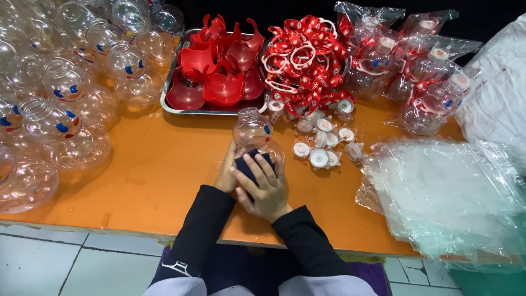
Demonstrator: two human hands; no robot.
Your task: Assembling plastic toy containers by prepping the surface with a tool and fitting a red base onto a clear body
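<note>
A clear round plastic bottle (253,130) with a printed face lies on the orange table (164,175), its open neck pointing away from me. My left hand (228,174) cups its lower left side. My right hand (264,186) presses a dark blue cloth (247,166) against the bottle's base, fingers spread over it. Both sleeves are black.
Several clear bottles (60,93) pile up at the left. A metal tray (171,93) holds red plastic pieces (219,66). Red straps (307,60), white caps (320,145), bagged finished bottles (422,71) and a stack of clear bags (444,192) lie to the right.
</note>
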